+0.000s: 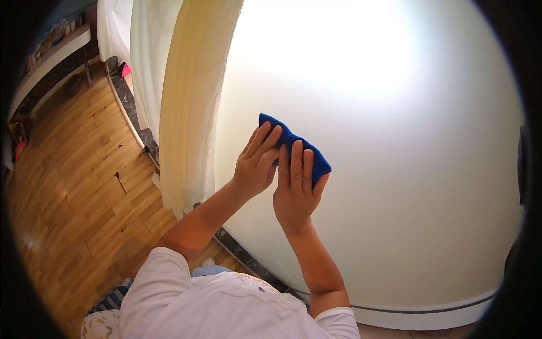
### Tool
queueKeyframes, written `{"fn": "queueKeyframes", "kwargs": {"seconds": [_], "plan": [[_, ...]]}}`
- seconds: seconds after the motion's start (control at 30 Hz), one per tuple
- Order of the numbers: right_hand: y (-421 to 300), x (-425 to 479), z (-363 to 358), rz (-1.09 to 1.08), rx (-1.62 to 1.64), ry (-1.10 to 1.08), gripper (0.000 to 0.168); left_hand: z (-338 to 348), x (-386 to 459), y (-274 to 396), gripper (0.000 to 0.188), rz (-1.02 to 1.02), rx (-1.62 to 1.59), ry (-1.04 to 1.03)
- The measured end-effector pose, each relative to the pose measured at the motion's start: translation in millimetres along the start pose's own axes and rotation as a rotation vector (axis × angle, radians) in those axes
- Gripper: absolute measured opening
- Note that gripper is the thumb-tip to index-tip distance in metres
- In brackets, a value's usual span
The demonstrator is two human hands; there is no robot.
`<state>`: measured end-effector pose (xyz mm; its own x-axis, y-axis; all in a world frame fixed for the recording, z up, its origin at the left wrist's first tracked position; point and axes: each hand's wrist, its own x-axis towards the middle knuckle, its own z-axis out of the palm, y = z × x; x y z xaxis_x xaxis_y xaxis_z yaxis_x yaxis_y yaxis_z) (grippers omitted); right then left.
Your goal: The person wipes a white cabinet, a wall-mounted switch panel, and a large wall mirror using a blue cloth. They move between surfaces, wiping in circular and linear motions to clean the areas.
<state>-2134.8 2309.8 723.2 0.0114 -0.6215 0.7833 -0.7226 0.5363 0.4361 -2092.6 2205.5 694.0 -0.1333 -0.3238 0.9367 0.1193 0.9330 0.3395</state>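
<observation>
Both of my hands press a folded blue cloth flat on a smooth white wall. My left hand lies on the cloth's upper left part, fingers pointing up and slightly right. Beside it, my right hand covers the lower right part, with its thumb side hard to make out and an outer finger near the cloth's bottom corner. The cloth's upper edge shows beyond the fingertips. Between them my hands are very close together near the cloth's middle.
A yellowish curtain hangs just left of the cloth, with paler curtains beyond. A dark skirting runs along the wall's foot above the wooden floor. A white-edged table with small items stands at the upper left.
</observation>
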Motion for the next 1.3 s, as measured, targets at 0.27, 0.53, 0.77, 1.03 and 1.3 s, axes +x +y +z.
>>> {"fn": "queueKeyframes", "kwargs": {"seconds": [0.27, 0.53, 0.77, 1.03, 1.3], "plan": [[7, 80, -8, 0.125, 0.073, 0.139, 0.033, -5, 91, -5, 0.017, 0.115, -0.005, 0.107], [-41, -2, 20, -0.098, 0.243, -0.024, 0.027, -23, -26, -37, 0.016, -0.159, 0.095, 0.01], [-97, -125, 54, -0.227, 0.338, -0.197, 0.021, -25, -178, -68, 0.014, -0.308, 0.198, -0.139], [-77, -55, -9, -0.091, 0.223, -0.063, 0.031, -58, -91, -22, 0.017, -0.224, -0.018, -0.002], [-53, -32, -27, -0.033, 0.136, 0.07, 0.027, -50, -47, -10, 0.015, -0.037, 0.039, 0.085]]}}
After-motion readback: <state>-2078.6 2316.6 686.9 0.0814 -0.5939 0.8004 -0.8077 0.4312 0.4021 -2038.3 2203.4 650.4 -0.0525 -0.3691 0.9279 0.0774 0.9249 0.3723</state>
